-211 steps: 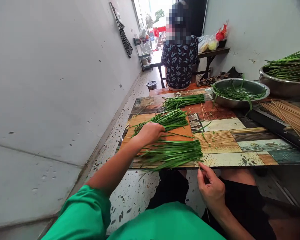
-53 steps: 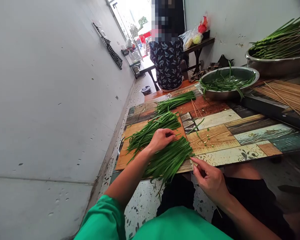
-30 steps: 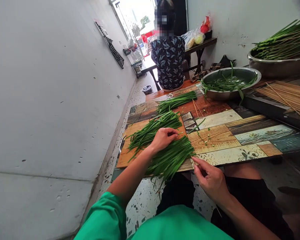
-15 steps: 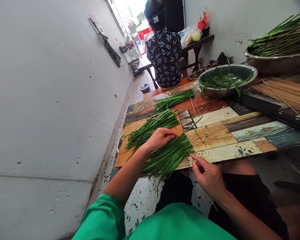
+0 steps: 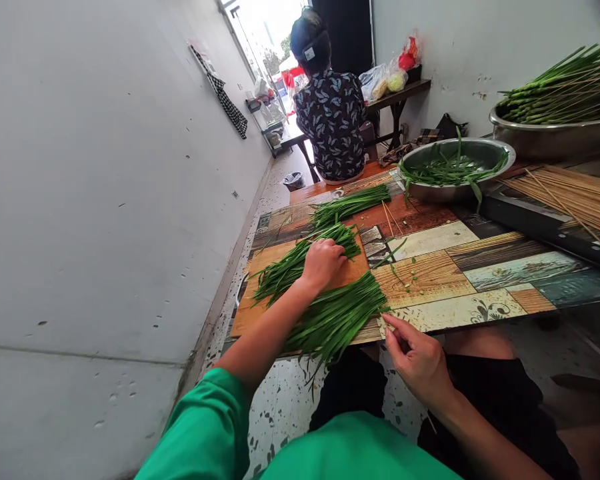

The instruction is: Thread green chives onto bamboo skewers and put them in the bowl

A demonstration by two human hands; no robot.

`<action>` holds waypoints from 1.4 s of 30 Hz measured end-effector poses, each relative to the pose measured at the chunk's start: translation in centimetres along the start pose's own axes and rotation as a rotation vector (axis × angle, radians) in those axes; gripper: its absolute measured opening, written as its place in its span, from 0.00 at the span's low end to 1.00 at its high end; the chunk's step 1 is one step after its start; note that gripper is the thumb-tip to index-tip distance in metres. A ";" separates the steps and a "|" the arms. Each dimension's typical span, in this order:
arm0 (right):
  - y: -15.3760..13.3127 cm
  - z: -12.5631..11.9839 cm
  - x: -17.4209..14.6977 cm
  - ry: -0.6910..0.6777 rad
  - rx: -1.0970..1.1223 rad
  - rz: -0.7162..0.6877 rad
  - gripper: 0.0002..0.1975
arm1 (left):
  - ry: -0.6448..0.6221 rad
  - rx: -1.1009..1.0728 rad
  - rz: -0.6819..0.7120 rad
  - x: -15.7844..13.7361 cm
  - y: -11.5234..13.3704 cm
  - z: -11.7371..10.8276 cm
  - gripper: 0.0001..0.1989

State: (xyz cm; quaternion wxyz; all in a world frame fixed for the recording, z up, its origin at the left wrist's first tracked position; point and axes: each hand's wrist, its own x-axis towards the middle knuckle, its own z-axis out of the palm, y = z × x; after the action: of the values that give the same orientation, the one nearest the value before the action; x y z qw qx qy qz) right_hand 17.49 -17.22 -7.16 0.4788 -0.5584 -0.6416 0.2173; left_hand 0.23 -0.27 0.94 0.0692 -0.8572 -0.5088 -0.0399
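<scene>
Two piles of garlic chives lie near my hands. The far pile rests on a wooden cutting board, and the near pile hangs over the table's front edge. My left hand reaches across the near pile, its fingers curled down on the chives of the far one; the fingertips are hidden. Beside the cut ends of the near pile, my right hand pinches a thin wooden skewer. The skewer's lower end shows beneath the palm, and a bit of green is at its tip.
A third chive bundle lies farther back. To the right are a metal bowl of chives, a knife, loose skewers and a larger basin of skewered greens. A person sits ahead, back turned.
My left hand has moved away from me, from the near pile to the far chives on the board, and its fingers have curled down. My right hand stays nearly in place with the skewer.
</scene>
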 end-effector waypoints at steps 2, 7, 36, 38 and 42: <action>0.0 0.0 0.0 0.003 0.012 0.001 0.14 | -0.008 0.063 -0.003 0.2 0.3 -0.1 0.09; 0.2 0.2 0.0 -0.002 0.024 0.003 0.14 | 0.026 0.169 0.050 0.3 0.2 0.0 0.10; -0.1 0.0 0.1 0.010 0.009 0.012 0.14 | -0.251 -0.862 -0.173 -1.6 0.8 -0.4 0.15; -0.2 -0.1 0.1 0.015 0.003 0.007 0.14 | -0.232 -0.857 -0.169 -1.8 0.8 -0.3 0.14; -0.2 -0.1 0.1 0.022 -0.003 0.005 0.14 | -0.250 -0.896 -0.174 -1.9 0.7 -0.4 0.14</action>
State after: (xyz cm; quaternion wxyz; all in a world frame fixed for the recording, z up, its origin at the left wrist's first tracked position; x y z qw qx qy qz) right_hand 17.44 -17.18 -6.86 0.4845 -0.5629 -0.6354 0.2113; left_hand -0.07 -2.29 1.00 -0.3729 -0.7551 -0.5157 -0.1578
